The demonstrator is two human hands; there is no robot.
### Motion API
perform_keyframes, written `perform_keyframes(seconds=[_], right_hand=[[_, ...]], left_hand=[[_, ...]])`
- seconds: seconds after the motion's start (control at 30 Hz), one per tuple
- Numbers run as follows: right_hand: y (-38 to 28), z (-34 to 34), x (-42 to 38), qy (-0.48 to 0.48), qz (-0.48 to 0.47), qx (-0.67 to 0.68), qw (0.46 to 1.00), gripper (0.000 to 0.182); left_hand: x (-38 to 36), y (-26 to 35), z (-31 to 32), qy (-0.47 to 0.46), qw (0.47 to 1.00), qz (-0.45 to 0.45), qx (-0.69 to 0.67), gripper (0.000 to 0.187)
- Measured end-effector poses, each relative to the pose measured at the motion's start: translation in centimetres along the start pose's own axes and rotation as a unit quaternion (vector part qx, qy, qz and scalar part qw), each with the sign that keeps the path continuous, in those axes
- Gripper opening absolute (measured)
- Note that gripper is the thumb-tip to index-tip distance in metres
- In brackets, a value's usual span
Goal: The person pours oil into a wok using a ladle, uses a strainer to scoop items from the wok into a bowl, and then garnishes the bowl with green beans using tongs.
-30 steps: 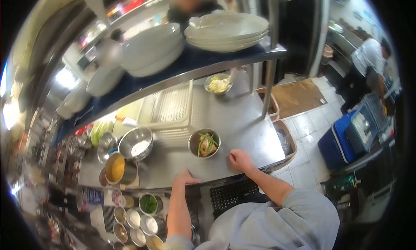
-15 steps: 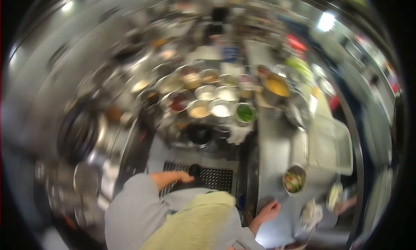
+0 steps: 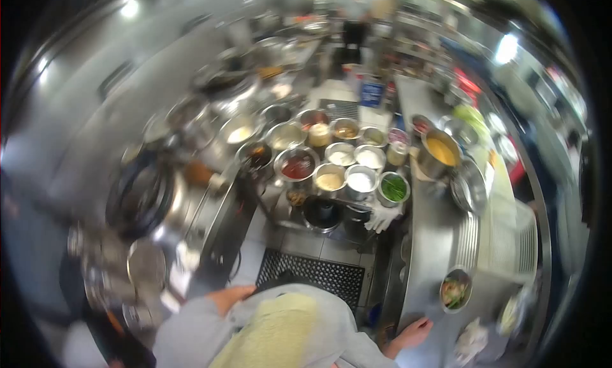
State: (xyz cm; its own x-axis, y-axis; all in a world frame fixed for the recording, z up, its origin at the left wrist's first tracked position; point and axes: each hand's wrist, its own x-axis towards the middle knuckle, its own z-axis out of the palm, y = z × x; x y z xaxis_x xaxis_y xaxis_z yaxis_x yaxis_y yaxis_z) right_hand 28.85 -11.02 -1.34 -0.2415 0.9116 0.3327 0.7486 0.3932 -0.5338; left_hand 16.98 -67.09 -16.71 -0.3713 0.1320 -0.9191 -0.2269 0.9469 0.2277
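My left hand (image 3: 234, 296) is beside my waist at the front of my grey shirt, fingers stretched to the right with nothing visible in them. The fingers are slightly blurred. My right hand (image 3: 415, 333) rests at the near edge of the steel counter (image 3: 426, 240), fingers curled in, and no object shows in it. Ahead of it on the counter stands a metal bowl (image 3: 456, 290) with mixed food and green pieces. To its right lies a crumpled whitish bundle (image 3: 470, 340). A yellow cloth (image 3: 277, 326) covers my front.
Ahead, several metal bowls hold sauces, powders and chopped greens (image 3: 394, 188). White gloves (image 3: 382, 218) hang below them. A pot of yellow liquid (image 3: 441, 150) stands on the right counter by a plastic tub (image 3: 516, 240). At left sits a dark wok (image 3: 143, 193). A black mat (image 3: 312, 275) covers the floor.
My view has shifted, so the bowls and counter sit lower and farther right, and it is sharper. My left hand appears closer to my waist. My right hand stays at the counter edge.
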Motion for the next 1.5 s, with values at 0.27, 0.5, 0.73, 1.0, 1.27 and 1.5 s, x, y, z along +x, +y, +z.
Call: perform_keyframes(seconds=[0.27,0.5,0.73,1.0,1.27,1.5], right_hand=[[-0.1,1.0,-0.4,0.097,-0.007,0.075,0.992,0.019],[-5.0,-2.2,-10.2,0.089,0.099,0.19,0.973,0.019],[1.2,1.2,-27.4,-0.228,0.102,-0.024,0.968,0.019],[8.5,3.7,-32.1,-0.501,0.346,-0.04,0.792,0.023],[1.4,7.3,-19.6,-0.515,0.141,-0.013,0.845,0.019],[-2.9,9.8,-15.7,-0.495,0.193,0.201,0.823,0.017]], left_hand=[[6.8,1.0,-13.5,0.054,0.996,0.057,0.049,0.057],[12.0,-1.0,-25.0,0.296,0.929,-0.07,0.212,0.085],[15.3,1.0,-29.6,0.34,0.917,-0.021,0.209,0.086],[19.6,-3.6,-29.0,0.315,0.932,-0.044,0.176,0.086],[11.5,-0.5,-29.9,0.434,0.898,0.009,-0.073,0.068],[12.4,-0.6,-30.5,0.403,0.906,-0.018,-0.124,0.083]])
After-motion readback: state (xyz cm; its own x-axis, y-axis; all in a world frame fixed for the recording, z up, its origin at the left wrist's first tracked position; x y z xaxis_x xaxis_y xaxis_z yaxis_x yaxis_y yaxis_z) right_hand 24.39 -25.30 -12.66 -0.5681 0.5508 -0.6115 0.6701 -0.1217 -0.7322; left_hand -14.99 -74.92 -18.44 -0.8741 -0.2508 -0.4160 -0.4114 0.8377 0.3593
